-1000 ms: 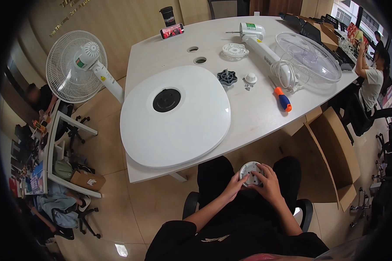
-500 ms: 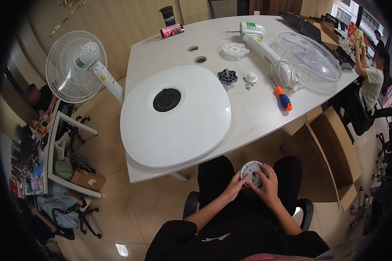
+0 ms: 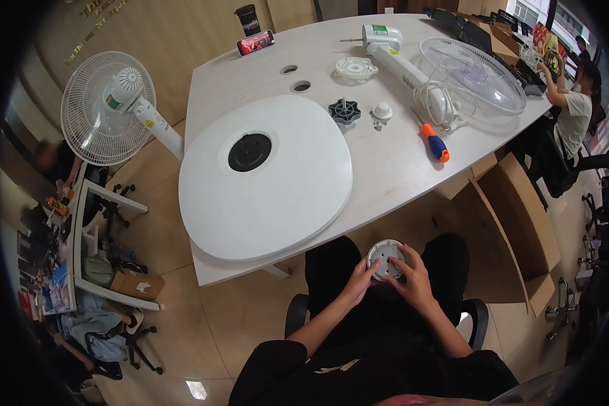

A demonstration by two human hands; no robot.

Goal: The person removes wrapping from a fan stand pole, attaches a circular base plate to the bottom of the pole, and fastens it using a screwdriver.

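A round white-grey plastic fan part with small holes in its face is held above my lap. Around its left rim curls my left hand, while my right hand grips the right rim, with fingers reaching over the face. Up on the table lie a large white fan base with a black round centre, a dark grey star-shaped knob, a small white cap beside several small screws, and an orange and blue screwdriver.
The white table also bears a fan motor with its neck, a clear fan blade, a white ring-shaped part, a phone and a black cup. An assembled fan stands left; an open cardboard box sits right.
My view has shifted slightly, so the table things appear a little further left and higher. Both hands keep hold of the round part, which sits slightly higher and further left in view.
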